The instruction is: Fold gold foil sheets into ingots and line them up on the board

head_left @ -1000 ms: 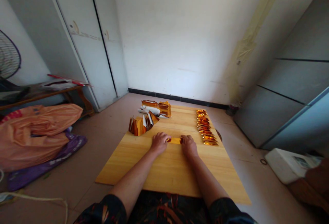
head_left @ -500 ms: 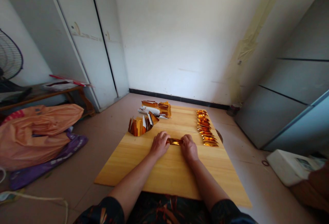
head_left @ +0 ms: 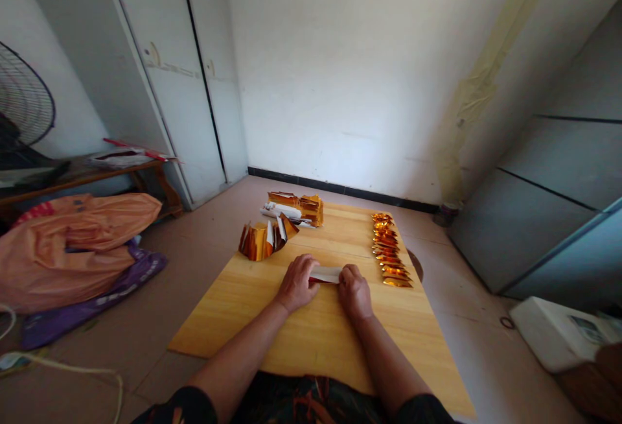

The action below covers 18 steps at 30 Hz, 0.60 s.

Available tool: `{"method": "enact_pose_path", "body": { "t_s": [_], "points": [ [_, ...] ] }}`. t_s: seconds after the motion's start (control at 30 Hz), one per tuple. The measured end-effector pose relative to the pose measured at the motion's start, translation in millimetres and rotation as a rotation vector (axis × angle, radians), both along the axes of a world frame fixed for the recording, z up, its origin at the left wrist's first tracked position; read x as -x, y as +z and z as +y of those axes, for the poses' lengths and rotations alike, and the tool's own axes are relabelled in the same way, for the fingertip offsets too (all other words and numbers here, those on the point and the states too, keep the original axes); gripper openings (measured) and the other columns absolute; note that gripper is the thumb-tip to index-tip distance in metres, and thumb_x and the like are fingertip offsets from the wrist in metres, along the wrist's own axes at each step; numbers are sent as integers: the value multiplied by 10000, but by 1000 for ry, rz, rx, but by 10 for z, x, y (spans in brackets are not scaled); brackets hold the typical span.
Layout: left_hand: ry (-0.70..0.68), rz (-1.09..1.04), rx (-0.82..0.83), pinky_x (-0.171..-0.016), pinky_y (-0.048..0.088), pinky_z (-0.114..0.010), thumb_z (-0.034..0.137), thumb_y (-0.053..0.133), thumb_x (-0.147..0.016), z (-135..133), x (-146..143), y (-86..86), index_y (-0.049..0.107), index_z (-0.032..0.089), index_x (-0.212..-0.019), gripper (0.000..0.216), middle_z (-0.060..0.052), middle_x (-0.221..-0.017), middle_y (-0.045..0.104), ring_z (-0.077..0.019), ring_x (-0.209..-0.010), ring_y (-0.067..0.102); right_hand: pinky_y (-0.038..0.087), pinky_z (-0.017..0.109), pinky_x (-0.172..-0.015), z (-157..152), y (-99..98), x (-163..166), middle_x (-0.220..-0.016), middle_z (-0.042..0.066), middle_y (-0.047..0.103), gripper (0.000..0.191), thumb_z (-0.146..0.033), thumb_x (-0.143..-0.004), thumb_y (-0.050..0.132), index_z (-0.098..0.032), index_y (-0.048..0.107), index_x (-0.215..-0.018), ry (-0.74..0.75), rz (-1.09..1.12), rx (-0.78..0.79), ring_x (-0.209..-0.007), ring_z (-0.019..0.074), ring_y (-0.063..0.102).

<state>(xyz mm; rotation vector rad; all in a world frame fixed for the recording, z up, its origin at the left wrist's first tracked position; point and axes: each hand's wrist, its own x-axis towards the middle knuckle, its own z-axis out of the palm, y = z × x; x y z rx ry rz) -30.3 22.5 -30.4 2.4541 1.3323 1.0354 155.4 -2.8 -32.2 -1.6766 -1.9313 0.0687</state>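
Between my two hands a small sheet of foil paper is stretched level just over the wooden board, its whitish side showing with a reddish-brown strip below. My left hand has its fingers closed on the left end. At the right end, my right hand is curled round the paper; its fingertips are partly hidden. Beyond my left hand, a fanned bundle of gold foil sheets stands on the board. A row of folded gold foil pieces lies along the right side.
The wooden board spans the space before me. At its far edge lies a stack of gold and white foil paper. An orange bag is on the floor at left, a white box at right, a grey cabinet behind it.
The paper between my hands has gone from showing its shiny gold face to showing a whitish one. Both hands still hold its ends, and the view has shifted slightly.
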Motion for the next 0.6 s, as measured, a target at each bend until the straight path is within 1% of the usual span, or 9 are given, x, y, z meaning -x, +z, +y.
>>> {"method": "enact_pose_path", "body": {
  "t_s": [0.13,0.23,0.37,0.5,0.6],
  "points": [
    [28,8,7,-881,403,-357,173,619,-643,-33,34,19,547,203,-772,151,-62,-973,537,-227,-981,484,360,190,-673,0,-15,-6,-842,25,553,192,-50,-707,412,-191,540,-728,-8,87,12,-733,122,524],
    [16,34,-4,-854,389,-339,131,601,-638,-34,38,17,530,194,-662,98,-51,-946,538,-211,-952,487,357,192,-660,1,-13,-5,-813,22,541,188,-53,-696,404,-191,531,-712,-14,114,17,-718,125,516],
    [33,37,-39,-847,377,-334,104,593,-636,-26,32,11,533,195,-683,119,-44,-959,542,-203,-956,487,358,193,-663,1,-13,0,-801,19,534,163,-70,-710,413,-194,518,-698,-15,124,19,-712,126,511],
    [116,17,-44,-861,382,-349,157,639,-636,-28,45,32,517,197,-752,173,-56,-982,535,-222,-984,476,358,187,-656,7,-17,6,-798,8,527,153,-68,-702,423,-195,507,-705,-23,149,21,-696,117,507],
    [106,44,-29,-859,379,-348,163,645,-645,-26,57,44,503,194,-696,154,-55,-982,538,-219,-978,475,352,185,-647,15,-13,12,-791,3,523,151,-66,-700,425,-195,503,-702,-42,159,14,-686,113,501]
  ]
}}
